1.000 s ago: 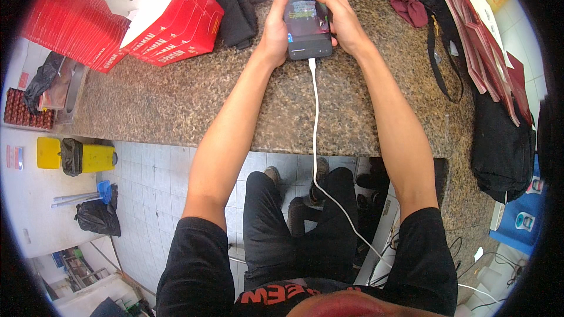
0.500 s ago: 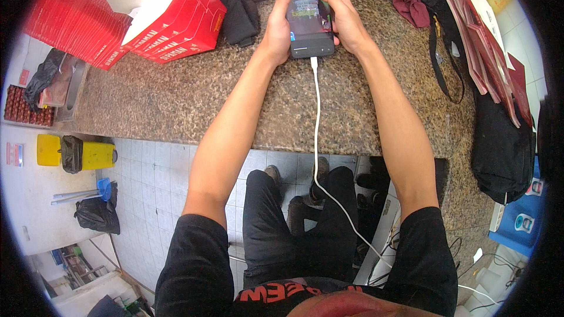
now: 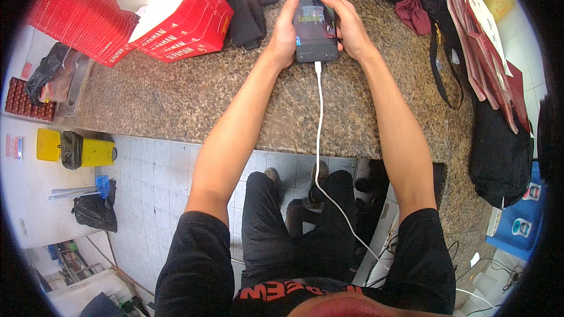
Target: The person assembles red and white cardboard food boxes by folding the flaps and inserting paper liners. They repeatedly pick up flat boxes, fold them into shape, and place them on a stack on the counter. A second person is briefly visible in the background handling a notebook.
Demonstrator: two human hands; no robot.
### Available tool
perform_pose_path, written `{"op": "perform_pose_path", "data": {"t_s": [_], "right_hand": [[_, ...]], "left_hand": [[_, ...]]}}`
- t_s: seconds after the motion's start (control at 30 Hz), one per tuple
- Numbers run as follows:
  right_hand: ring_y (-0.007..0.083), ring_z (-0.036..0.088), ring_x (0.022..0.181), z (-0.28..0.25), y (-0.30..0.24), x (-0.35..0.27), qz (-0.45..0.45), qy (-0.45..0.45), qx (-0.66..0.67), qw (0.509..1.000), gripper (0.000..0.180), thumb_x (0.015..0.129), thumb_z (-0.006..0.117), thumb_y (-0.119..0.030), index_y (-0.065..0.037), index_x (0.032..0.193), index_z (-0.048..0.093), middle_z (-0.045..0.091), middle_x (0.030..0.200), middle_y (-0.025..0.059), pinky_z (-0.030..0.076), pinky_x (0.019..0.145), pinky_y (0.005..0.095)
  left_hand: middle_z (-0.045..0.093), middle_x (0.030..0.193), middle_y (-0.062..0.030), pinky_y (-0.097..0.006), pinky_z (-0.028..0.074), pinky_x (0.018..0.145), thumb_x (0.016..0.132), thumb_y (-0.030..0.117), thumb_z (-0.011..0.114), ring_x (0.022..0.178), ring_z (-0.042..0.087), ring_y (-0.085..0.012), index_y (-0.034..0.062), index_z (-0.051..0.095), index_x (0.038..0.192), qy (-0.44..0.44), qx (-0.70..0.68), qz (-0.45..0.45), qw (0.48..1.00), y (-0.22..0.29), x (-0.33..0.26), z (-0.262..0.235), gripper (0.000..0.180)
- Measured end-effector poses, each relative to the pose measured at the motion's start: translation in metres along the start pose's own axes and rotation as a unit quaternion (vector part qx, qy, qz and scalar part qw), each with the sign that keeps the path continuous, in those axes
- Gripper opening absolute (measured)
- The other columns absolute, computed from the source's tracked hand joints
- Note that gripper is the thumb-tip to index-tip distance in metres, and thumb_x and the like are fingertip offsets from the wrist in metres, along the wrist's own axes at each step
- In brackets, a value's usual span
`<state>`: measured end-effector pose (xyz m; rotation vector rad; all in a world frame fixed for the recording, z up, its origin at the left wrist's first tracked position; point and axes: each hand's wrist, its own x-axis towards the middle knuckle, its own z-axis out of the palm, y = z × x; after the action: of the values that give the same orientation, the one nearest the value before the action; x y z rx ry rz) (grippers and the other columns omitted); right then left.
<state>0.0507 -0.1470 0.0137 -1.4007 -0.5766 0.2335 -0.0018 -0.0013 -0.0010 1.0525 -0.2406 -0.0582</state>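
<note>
**Phone held lengthwise between both hands at the far counter edge**

The dark rectangular smartphone with a lit screen (image 3: 314, 20) lay on the speckled brown granite counter (image 3: 176, 94), its long axis running straight away from the person, the near short end pointing back toward the body. A white charging cable (image 3: 319, 141) left that near end and dropped over the counter edge between the knees.

The left hand (image 3: 285, 32) clasped the phone's left long edge, fingers curled narrowly around it; the right hand (image 3: 349, 26) closed on the right edge, with its thumb reaching in over the screen. Both hands touched the phone, neither plainly nearer.

Both forearms stretched forward across the granite, converging on the phone, elbows just past the counter's near edge. Red flat cartons (image 3: 182, 23) lay well to the left, and a folded black cloth (image 3: 244, 9) just beside the left hand.
</note>
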Motion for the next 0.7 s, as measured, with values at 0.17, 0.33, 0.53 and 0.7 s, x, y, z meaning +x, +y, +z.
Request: {"op": "perform_pose_path", "data": {"t_s": [0.17,0.33,0.53,0.7], "right_hand": [[0.0054,0.058,0.068,0.002,-0.008,-0.003,0.023,0.002,0.008,1.000,0.035,0.100,0.054,-0.035,-0.006,0.115,0.066,0.067,0.091,0.0002,0.045,0.055,0.0227],[0.0043,0.055,0.054,0.003,-0.005,-0.003,0.019,-0.007,0.036,0.999,0.035,0.100,0.054,-0.036,-0.007,0.116,0.065,0.066,0.087,0.0006,0.035,0.037,0.0218],[0.0020,0.044,0.043,0.002,-0.005,-0.001,0.030,-0.018,0.030,0.999,0.047,0.099,0.055,-0.039,-0.009,0.135,0.056,0.062,0.089,-0.0026,0.026,0.030,0.0211],[0.0037,0.049,0.045,0.005,-0.009,-0.005,0.033,-0.008,0.026,0.999,0.038,0.099,0.054,-0.036,-0.007,0.122,0.063,0.065,0.083,-0.0010,0.029,0.031,0.0222]], "left_hand": [[0.069,0.103,-0.0201,-0.049,0.063,0.076,0.100,0.071,0.029,0.084,0.073,-0.0377,0.0012,0.051,0.134,0.015,0.009,-0.003,1.000,0.002,-0.001,0.001,0.080],[0.069,0.104,-0.0213,-0.050,0.063,0.076,0.100,0.070,0.028,0.082,0.073,-0.0382,0.0015,0.050,0.135,0.010,0.004,-0.002,1.000,-0.002,0.001,-0.004,0.080],[0.069,0.104,-0.0199,-0.048,0.063,0.074,0.100,0.069,0.032,0.083,0.073,-0.0348,0.0026,0.052,0.132,0.026,-0.023,0.003,0.999,-0.001,0.002,0.000,0.076],[0.070,0.096,-0.0184,-0.043,0.063,0.068,0.102,0.067,0.034,0.074,0.073,-0.0302,0.0036,0.056,0.125,0.052,-0.018,0.006,0.998,0.005,-0.005,0.009,0.071]]}}
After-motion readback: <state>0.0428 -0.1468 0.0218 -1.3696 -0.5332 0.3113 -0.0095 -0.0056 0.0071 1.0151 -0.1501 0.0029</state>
